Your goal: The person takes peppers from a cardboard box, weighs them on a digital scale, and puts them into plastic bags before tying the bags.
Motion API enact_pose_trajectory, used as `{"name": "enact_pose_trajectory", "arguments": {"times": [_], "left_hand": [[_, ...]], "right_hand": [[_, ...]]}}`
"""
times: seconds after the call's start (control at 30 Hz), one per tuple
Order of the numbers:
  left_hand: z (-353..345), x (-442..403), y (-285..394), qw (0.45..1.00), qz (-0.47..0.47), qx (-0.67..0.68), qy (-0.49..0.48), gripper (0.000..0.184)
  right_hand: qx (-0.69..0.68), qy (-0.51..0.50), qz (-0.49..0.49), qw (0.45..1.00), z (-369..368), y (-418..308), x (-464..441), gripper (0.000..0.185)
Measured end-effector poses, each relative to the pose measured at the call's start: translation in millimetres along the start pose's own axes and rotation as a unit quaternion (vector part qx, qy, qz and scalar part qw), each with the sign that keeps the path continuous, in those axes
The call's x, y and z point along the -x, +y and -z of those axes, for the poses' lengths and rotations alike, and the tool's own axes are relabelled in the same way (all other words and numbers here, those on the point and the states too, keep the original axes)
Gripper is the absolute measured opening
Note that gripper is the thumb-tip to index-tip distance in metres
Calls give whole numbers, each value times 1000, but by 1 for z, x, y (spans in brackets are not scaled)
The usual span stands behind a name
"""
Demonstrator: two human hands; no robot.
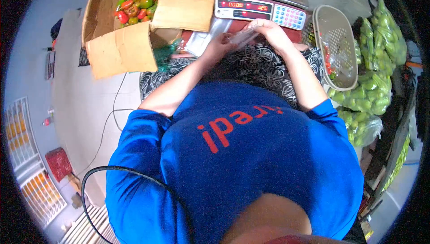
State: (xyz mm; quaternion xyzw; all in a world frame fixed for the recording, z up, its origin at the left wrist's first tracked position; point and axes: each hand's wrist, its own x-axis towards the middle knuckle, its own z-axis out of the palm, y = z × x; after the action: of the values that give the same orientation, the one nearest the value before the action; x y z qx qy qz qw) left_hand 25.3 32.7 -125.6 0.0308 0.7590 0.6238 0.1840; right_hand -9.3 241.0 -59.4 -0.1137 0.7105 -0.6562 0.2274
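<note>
In front of my lap a thin clear plastic bag (242,39) stretches between my two hands. My left hand (218,48) has its fingers closed on the bag's near-left end. My right hand (268,32) pinches the other end, just below the digital scale (242,9). Red digits glow on the scale's display, beside its keypad. More clear plastic bags (202,40) lie flat by my left hand. Left of them stands an open cardboard box (120,47) with a heap of red and green peppers (138,0) inside.
At the right is a beige perforated basket (317,42) with some peppers and plastic in it. Beyond it lie several bags of green produce (375,89). Green netting (166,57) sits by the box, and a cable (114,105) crosses the floor near a red crate (58,165).
</note>
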Motion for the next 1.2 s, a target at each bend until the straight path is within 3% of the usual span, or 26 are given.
{"name": "enact_pose_trajectory", "arguments": {"times": [0.03,0.07,0.1,0.17,0.2,0.27,0.3,0.33,0.37,0.47,0.5,0.53,0.57,0.6,0.7,0.77,0.9,0.93,1.0,1.03,1.07,1.13,1.2], "left_hand": [[6,-1,9,999,6,-25,25,35],[11,-4,16,997,11,-51,49,32],[14,-6,16,998,-33,41,46,27],[7,7,45,984,-20,161,75,27],[3,12,61,971,-13,222,88,28],[0,7,65,938,-10,347,7,31],[-4,5,67,922,-4,387,-15,32],[-4,3,69,903,1,427,-35,32],[0,3,71,885,-25,449,-116,32],[-11,-4,68,869,2,484,-102,30],[-13,-3,71,821,24,558,-117,31],[-13,-6,72,843,11,528,-104,31],[-12,-9,70,862,1,499,-90,31],[-10,-13,66,880,-10,468,-75,31],[0,-23,29,839,37,540,-53,32],[0,-20,15,807,37,588,-48,32],[-3,-9,44,824,23,552,-128,35],[-5,-10,48,855,2,502,-132,37],[-5,-8,64,908,-44,394,-134,41],[2,2,76,941,-51,305,-136,56],[-4,-13,41,925,-1,350,-148,49],[0,-23,4,976,74,196,-54,39],[5,-44,-36,999,-44,-19,4,31]], "right_hand": [[-110,-19,15,994,-10,-4,1,19],[-120,-45,4,992,-13,-2,1,19],[-128,-70,-6,989,-10,1,1,18],[-153,-96,-49,982,-14,-11,2,17],[-68,-87,-50,993,-18,-21,7,17],[104,-66,-52,991,-22,-32,10,19],[189,-33,8,981,-17,-22,7,23],[196,-24,10,980,-12,-18,2,23],[203,-16,13,979,-7,-15,-3,23],[112,46,-23,992,4,4,-16,20],[93,55,-21,994,3,5,-15,21],[75,65,-17,995,1,3,-15,21],[50,58,-80,994,0,-7,-15,25],[44,30,-61,997,0,-10,-14,27],[84,-32,-41,995,10,-10,-13,36],[102,42,-68,992,4,-5,-12,34],[79,140,-42,986,11,14,-21,28],[65,159,-33,985,12,12,-23,27],[-64,172,-63,981,7,2,-18,21],[-114,152,-61,980,7,-2,-19,20],[-164,130,-61,976,7,-5,-19,19],[-318,29,-94,943,11,5,-15,19],[-266,44,-147,952,-4,22,-13,17]]}}
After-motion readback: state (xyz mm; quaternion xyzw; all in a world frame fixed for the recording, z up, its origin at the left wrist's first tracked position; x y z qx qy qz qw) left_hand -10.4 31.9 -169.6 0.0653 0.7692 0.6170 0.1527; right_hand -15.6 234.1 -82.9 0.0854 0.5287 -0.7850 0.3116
